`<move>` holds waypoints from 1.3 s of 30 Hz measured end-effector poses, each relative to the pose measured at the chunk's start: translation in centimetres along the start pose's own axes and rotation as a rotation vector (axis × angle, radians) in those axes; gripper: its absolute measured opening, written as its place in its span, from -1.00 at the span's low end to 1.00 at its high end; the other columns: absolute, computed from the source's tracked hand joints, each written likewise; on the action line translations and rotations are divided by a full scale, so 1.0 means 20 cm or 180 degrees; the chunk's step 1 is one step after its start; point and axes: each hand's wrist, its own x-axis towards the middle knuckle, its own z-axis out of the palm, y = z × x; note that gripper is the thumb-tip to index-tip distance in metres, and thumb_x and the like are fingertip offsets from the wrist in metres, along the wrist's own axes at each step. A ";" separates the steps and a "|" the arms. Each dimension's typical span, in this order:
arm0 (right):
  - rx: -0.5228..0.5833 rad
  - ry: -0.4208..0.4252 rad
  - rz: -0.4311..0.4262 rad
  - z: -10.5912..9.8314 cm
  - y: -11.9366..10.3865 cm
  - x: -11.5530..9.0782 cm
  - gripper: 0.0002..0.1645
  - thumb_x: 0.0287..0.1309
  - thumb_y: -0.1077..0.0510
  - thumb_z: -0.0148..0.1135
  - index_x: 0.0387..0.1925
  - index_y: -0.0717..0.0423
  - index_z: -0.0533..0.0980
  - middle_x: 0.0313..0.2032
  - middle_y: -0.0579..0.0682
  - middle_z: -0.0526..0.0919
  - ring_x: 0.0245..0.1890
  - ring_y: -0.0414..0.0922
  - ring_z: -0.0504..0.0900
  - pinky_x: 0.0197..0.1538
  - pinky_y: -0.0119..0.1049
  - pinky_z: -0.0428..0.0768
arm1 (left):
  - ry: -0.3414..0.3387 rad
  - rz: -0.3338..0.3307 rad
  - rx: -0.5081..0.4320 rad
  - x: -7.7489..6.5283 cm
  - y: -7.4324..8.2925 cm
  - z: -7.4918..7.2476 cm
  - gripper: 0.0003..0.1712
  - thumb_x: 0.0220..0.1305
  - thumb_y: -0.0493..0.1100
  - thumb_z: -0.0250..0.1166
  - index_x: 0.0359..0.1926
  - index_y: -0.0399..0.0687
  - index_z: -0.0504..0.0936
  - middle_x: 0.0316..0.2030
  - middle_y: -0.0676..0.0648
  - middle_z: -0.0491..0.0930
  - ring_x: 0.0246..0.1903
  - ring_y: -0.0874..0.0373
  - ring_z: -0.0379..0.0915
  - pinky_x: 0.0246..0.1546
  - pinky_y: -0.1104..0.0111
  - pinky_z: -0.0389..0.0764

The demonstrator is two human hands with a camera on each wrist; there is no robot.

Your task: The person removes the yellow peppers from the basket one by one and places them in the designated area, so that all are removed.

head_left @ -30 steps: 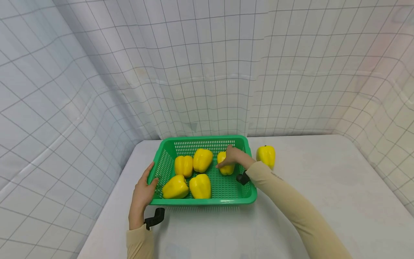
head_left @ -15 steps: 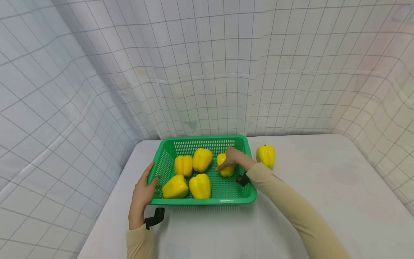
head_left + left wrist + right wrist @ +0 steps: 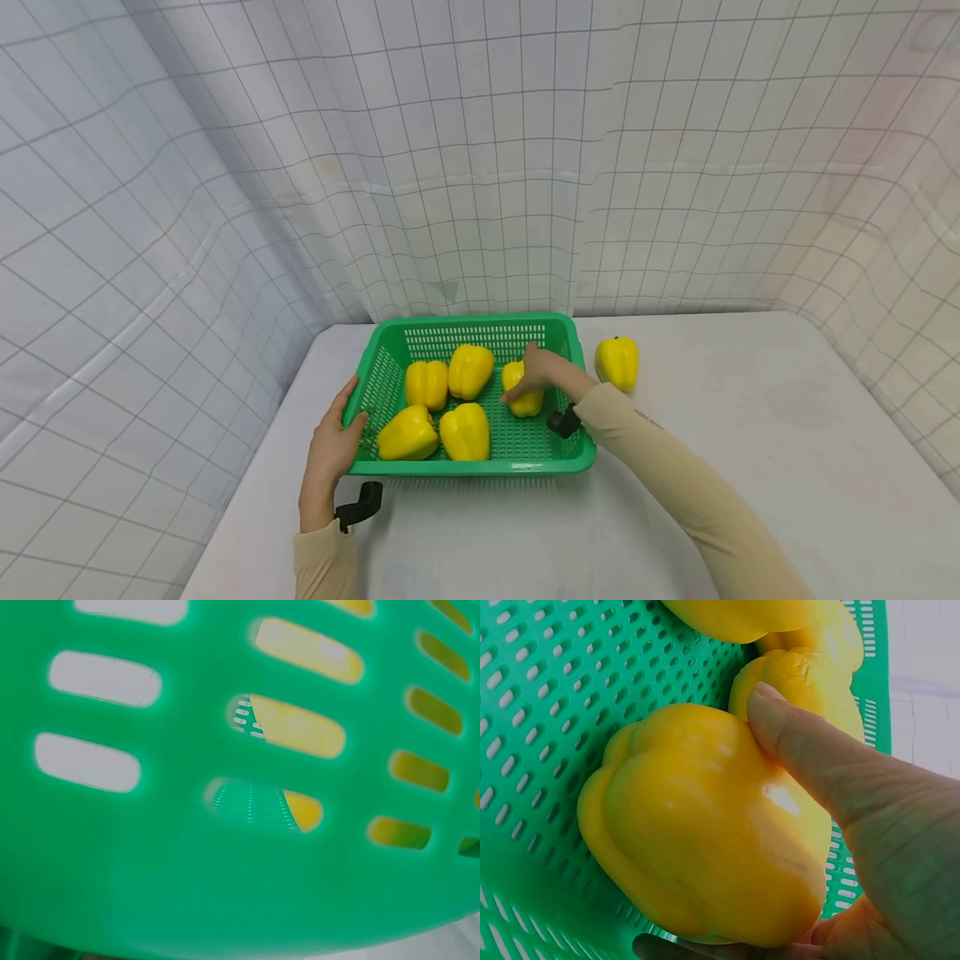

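In the head view my right hand (image 3: 542,371) reaches into a green plastic basket (image 3: 480,467) and grips a yellow bell pepper (image 3: 528,405) in its right half. The right wrist view shows the thumb (image 3: 810,742) along one side of this bell pepper (image 3: 705,825) and fingers (image 3: 667,949) under the opposite side, partly hidden. My left hand (image 3: 332,446) holds the basket's left rim, thumb over the edge and fingers along the outside. The slotted basket wall (image 3: 172,877) fills the left wrist view, with yellow showing through the holes.
Several more peppers lie in the basket's left and middle part, among them a front one (image 3: 465,433) and a back one (image 3: 471,372). Another pepper (image 3: 618,363) stands on the white table (image 3: 750,433), right of the basket. A gridded white curtain (image 3: 480,167) encloses the back and sides.
My right hand and the bell pepper it grips have shifted slightly toward the basket's front. The left hand, the basket and the other peppers stay where they were.
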 end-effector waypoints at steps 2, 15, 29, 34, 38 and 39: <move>-0.0001 0.0011 0.0000 0.00 0.00 -0.01 0.40 -0.06 -0.27 0.38 0.39 0.47 -0.23 0.22 0.39 0.31 0.16 0.15 0.40 0.16 -0.06 0.38 | -0.0005 -0.0006 -0.0009 0.00 0.00 0.00 -0.32 0.45 -0.14 -0.03 0.50 0.19 -0.04 0.35 -0.31 0.12 -0.13 -0.16 0.35 -0.34 0.23 0.33; 0.0059 0.0019 -0.0086 0.00 0.00 -0.03 0.39 -0.06 -0.25 0.39 0.38 0.49 -0.22 0.25 0.40 0.26 0.20 0.17 0.35 0.19 -0.05 0.34 | 0.0007 0.0025 0.0018 0.01 0.00 0.00 -0.31 0.44 -0.14 -0.03 0.50 0.20 -0.04 0.36 -0.30 0.11 -0.11 -0.16 0.35 -0.33 0.22 0.34; 0.0350 0.0007 -0.0227 0.04 0.00 -0.06 0.40 -0.09 -0.23 0.42 0.39 0.48 -0.21 0.27 0.38 0.23 0.22 0.17 0.32 0.20 -0.02 0.32 | -0.0021 -0.0002 -0.0013 0.00 0.00 0.00 -0.32 0.44 -0.13 -0.03 0.50 0.20 -0.04 0.37 -0.29 0.09 -0.13 -0.16 0.34 -0.33 0.21 0.33; 0.0400 0.0120 -0.0332 0.03 0.00 -0.09 0.36 -0.11 -0.24 0.43 0.37 0.47 -0.11 0.19 0.37 0.33 0.14 0.14 0.41 0.14 -0.01 0.39 | -0.0006 -0.0002 -0.0004 0.00 0.00 0.00 -0.31 0.44 -0.13 -0.02 0.49 0.20 -0.03 0.36 -0.30 0.11 -0.15 -0.16 0.35 -0.35 0.22 0.33; 0.0479 0.0236 -0.0433 0.02 0.00 -0.11 0.35 -0.10 -0.24 0.42 0.37 0.49 -0.11 0.23 0.39 0.27 0.17 0.14 0.38 0.16 -0.03 0.37 | -0.0004 -0.0014 0.0007 0.00 0.00 0.00 -0.32 0.44 -0.13 -0.02 0.50 0.18 -0.03 0.37 -0.29 0.10 -0.10 -0.17 0.33 -0.32 0.20 0.33; 0.0519 0.0273 -0.0461 0.01 0.00 -0.12 0.34 -0.10 -0.24 0.43 0.36 0.49 -0.09 0.22 0.39 0.29 0.15 0.13 0.39 0.15 -0.04 0.38 | -0.0005 -0.0017 0.0010 0.00 0.00 0.00 -0.32 0.44 -0.13 -0.02 0.50 0.18 -0.04 0.37 -0.29 0.10 -0.09 -0.17 0.33 -0.31 0.20 0.33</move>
